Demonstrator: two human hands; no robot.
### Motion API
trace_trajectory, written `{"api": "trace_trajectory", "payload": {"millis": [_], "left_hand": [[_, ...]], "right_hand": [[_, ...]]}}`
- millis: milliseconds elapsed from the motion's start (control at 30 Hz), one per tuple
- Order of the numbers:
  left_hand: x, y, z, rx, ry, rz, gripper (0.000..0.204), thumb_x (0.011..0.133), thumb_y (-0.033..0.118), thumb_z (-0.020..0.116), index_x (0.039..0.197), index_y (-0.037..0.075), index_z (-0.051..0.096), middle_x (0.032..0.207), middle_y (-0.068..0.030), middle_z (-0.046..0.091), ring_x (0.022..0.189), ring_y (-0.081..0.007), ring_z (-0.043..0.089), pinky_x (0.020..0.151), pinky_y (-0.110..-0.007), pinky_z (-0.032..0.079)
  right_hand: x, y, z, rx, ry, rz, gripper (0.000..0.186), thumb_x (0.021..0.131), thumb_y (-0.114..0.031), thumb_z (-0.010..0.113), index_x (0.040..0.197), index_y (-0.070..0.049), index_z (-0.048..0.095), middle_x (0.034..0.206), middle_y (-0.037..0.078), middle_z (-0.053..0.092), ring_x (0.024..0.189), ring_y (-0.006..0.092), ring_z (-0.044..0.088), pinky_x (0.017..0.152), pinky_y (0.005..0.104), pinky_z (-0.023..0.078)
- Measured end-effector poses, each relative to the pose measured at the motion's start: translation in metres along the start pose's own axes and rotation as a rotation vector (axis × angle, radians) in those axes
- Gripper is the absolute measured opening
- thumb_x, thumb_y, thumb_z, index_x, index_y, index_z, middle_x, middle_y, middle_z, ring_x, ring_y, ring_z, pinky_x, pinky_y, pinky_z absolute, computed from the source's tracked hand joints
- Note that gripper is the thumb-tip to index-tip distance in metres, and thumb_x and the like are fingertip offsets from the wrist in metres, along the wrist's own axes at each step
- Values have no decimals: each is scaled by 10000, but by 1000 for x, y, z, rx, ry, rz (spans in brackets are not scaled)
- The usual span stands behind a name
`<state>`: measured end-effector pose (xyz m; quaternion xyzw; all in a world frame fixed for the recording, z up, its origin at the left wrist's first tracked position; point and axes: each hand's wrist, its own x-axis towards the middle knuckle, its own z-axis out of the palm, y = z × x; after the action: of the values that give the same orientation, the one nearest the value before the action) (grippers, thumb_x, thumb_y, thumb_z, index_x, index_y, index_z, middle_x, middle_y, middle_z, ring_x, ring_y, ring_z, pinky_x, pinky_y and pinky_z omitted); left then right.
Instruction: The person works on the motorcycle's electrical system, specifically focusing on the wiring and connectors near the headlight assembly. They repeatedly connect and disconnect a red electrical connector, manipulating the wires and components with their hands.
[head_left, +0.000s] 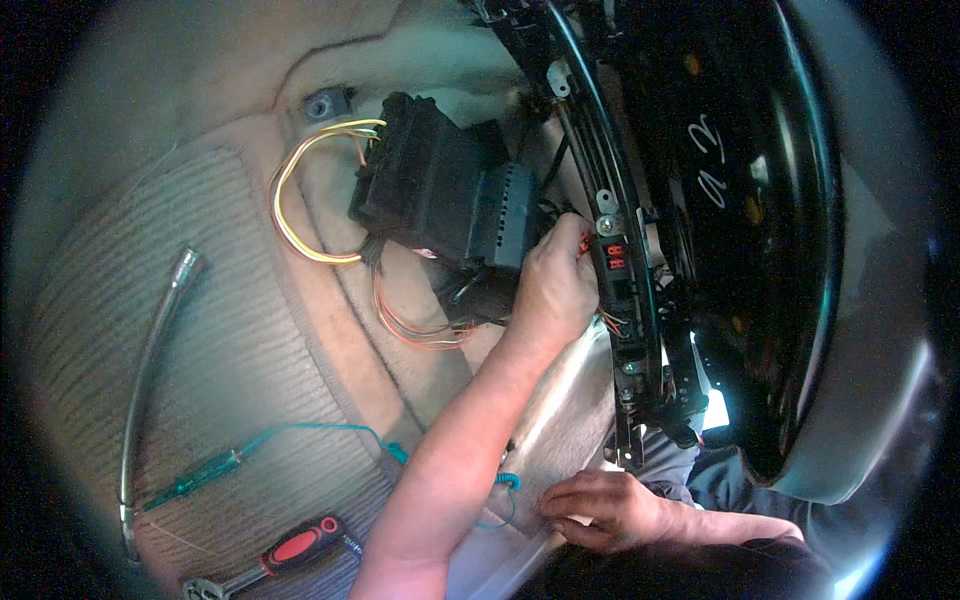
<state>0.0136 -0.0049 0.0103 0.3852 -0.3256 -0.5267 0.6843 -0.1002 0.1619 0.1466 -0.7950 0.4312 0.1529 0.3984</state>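
Observation:
My left hand (557, 285) reaches up to the metal seat rail (648, 330). Its fingers are closed on a small red connector (585, 243), partly hidden by the fingertips. Right beside it, another red connector (615, 257) sits in a black holder on the rail, and thin wires (609, 321) run just below. To the left of that hand lies a black module box (430, 190) with bundles of coloured wires. Lower down, my right hand (605, 508) hangs near the rail's lower end, its fingers loosely bent and apart, with nothing visible in them.
The tipped-up black seat base (740, 230) fills the right side. On the ribbed carpet mat (170, 330) at left lie a long metal bar (150, 390), a green test probe (205, 475) with coiled cable, and a ratchet (300, 545) with a red-and-black handle. Yellow and white wires (285, 205) loop outward.

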Motion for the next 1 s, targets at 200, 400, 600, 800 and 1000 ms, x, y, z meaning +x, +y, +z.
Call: {"api": "trace_trajectory", "payload": {"millis": [200, 400, 600, 800, 1000], "left_hand": [[-5, -4, -8, 261, 114, 175, 140, 873, -4, 543, 1011, -26, 556, 896, -277, 633, 885, -468, 612, 782, -506, 481], [4, 13, -36, 173, -253, -51, 163, 886, 96, 621, 988, -30, 634, 844, -244, 648, 790, -320, 646, 765, -403, 497], [1, -11, -24, -288, -242, -182, 176, 859, 13, 582, 1011, -25, 661, 839, -167, 675, 790, -230, 644, 761, -342, 486], [-3, -9, -21, -752, -262, -322, 238, 791, -34, 533, 980, -3, 674, 798, -39, 632, 752, -126, 567, 724, -279, 454], [-4, -9, -17, -595, -212, -240, 245, 762, -11, 525, 961, -40, 665, 818, -28, 637, 797, -120, 567, 744, -262, 445]], "right_hand": [[-48, 31, -34, -123, -116, 362, 345, 870, -186, 723, 1196, -92, 662, 1134, 140, 693, 1005, 286, 689, 851, 364, 567], [-71, 40, -80, -754, 133, 176, 281, 641, -52, 708, 922, -66, 715, 956, 91, 684, 910, 287, 662, 775, 435, 530], [-66, 21, -73, -346, 275, 404, 216, 679, -54, 677, 893, -61, 705, 951, 103, 685, 881, 271, 659, 775, 418, 529], [-47, 8, -54, -127, -37, 267, 212, 783, -157, 742, 953, -44, 685, 910, 109, 682, 794, 257, 679, 683, 365, 566], [-46, 1, -37, 108, -256, 364, 237, 870, -160, 709, 1081, -54, 691, 938, 95, 705, 820, 244, 700, 681, 363, 575]]}}
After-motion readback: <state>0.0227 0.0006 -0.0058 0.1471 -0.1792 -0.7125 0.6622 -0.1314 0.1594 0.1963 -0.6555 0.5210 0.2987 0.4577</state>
